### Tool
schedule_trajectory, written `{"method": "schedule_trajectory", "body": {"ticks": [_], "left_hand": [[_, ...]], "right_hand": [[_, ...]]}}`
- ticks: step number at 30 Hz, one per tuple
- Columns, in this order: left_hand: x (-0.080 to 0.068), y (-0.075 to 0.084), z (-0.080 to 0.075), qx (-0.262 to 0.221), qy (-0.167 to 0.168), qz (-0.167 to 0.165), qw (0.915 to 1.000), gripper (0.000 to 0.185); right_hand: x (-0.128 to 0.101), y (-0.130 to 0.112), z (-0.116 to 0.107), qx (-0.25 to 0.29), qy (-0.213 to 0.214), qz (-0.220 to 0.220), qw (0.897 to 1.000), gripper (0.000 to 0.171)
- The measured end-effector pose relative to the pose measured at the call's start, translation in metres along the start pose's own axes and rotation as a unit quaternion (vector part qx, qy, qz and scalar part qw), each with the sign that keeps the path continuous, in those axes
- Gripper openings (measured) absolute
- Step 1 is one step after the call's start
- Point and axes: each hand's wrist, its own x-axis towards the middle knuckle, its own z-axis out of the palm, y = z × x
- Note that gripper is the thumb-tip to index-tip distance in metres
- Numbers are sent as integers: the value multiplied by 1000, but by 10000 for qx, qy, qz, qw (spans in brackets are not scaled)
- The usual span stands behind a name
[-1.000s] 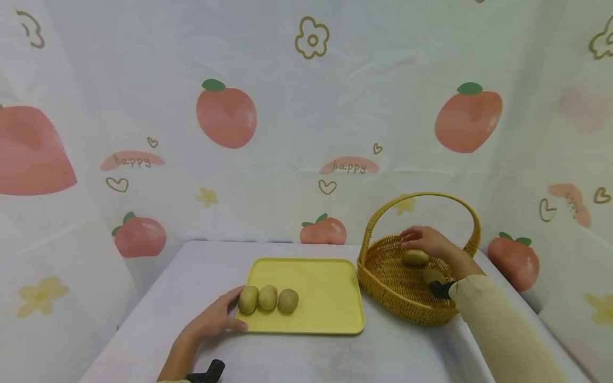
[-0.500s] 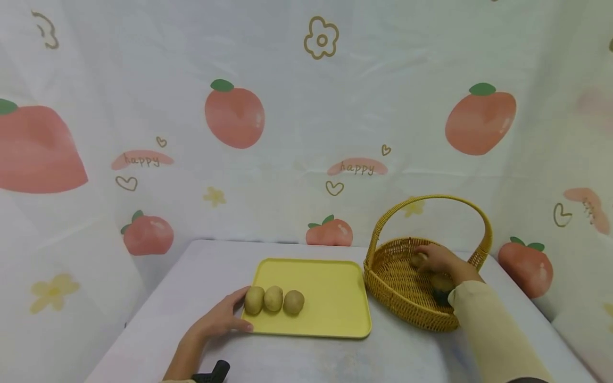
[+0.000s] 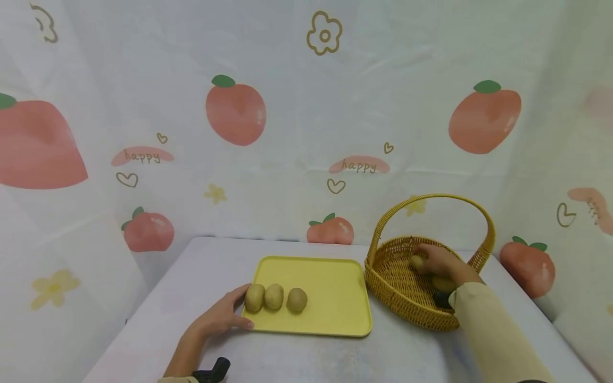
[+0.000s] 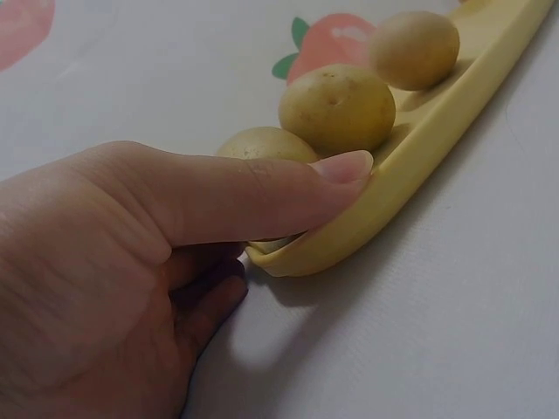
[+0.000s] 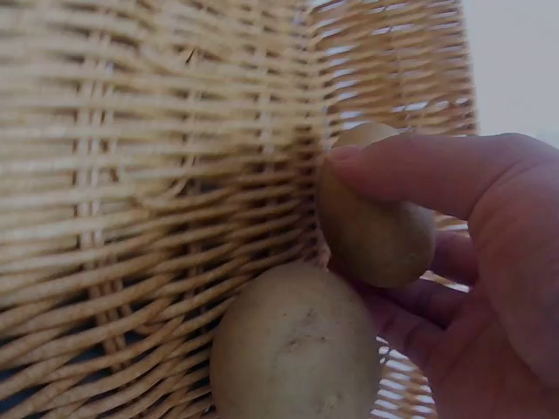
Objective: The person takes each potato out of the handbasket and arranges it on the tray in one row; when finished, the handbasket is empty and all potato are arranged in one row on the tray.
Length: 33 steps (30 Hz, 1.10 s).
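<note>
Down into the round woven yellow wicker basket with the tall hoop handle (image 3: 383,276) the right hand (image 3: 438,260) has sunk since a second ago, when it held its potato up near the rim; now it sits low by the basket floor. Biggest of all is the white cloth with pink peaches and the word "happy" (image 3: 306,133), hanging behind and spread over the table. Next comes the flat yellow plastic tray (image 3: 330,298), lying just beside the basket on its left. On the tray's left part sit three small round yellow-brown potatoes in a row (image 3: 274,297), the first two touching and the third a bit apart. The left hand (image 3: 217,319) rests on the table at the tray's near left corner, its thumb (image 4: 262,196) laid straight along the rim, fingers easy and holding nothing. In the basket, the right hand's fingers and thumb curl round one small smooth yellow potato (image 5: 376,231), and a second potato (image 5: 297,349) lies just under it, touching it. I think the potato is hard, firm and a bit heavy for its size, not easy to squash, and its skin looks dry, so it should not slip. Holding it round its fat middle seems best.
</note>
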Motion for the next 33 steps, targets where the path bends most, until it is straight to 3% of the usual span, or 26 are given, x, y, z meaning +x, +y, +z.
{"method": "schedule_trajectory", "body": {"ticks": [3, 7, 14, 23, 28, 33], "left_hand": [[-1, 1, 0, -7, 33, -74, 10000, 103], [-1, 2, 1, -27, 37, -76, 10000, 102], [-1, 3, 1, 13, 8, -109, 9999, 102], [1, 0, 0, 83, -25, -60, 9999, 103], [1, -2, -1, 124, -27, 1, 9999, 103], [0, -1, -1, 93, -25, 74, 9999, 102]], "right_hand": [[0, -8, -3, 127, 133, -109, 9998, 37], [-3, -21, -9, -152, 404, -406, 9982, 42], [-20, -40, -12, 388, 668, -703, 9945, 48], [-42, -59, -2, 728, 1161, -1312, 9818, 48], [-51, -75, 8, 1096, 1198, -1532, 9748, 48], [-59, -93, 18, 1831, 972, -1567, 9656, 56]]}}
